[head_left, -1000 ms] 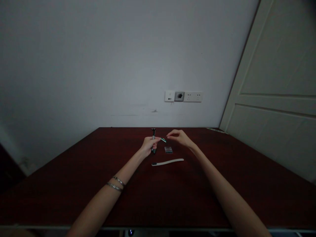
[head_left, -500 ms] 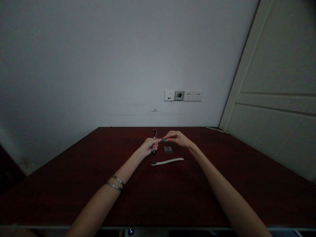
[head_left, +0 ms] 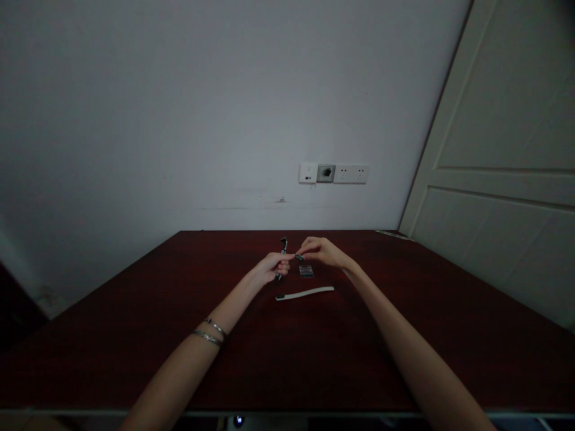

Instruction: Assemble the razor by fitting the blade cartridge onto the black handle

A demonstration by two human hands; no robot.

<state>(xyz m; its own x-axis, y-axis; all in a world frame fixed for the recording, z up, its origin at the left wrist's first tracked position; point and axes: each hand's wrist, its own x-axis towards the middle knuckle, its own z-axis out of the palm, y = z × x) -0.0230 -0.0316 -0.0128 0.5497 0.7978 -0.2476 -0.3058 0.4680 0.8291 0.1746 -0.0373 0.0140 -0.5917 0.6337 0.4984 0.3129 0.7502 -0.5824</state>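
Note:
My left hand [head_left: 274,265] is wrapped round a slim black-and-silver handled tool [head_left: 283,245]. Its dark, bent head sticks up above my fist, and the lower end shows below. The thumb points right, toward a small green piece [head_left: 299,257] that the fingertips of my right hand [head_left: 322,251] pinch. The thumb tip and the piece meet or nearly so; I cannot tell which. Just below them, a small clear flat case [head_left: 306,272] lies on the table. Nearer to me is a long, slightly curved white strip [head_left: 305,293] with a dark left end.
The dark red wooden table [head_left: 341,353] runs back to a pale wall with sockets [head_left: 351,174] on it. A panelled white door [head_left: 498,179] stands along the right side. A thin patterned strip [head_left: 394,235] lies at the table's back right corner.
The tool in my left hand has tilted slightly, its head shifting right. The green piece has turned or dropped a little in my right fingertips. The case and white strip lie as before.

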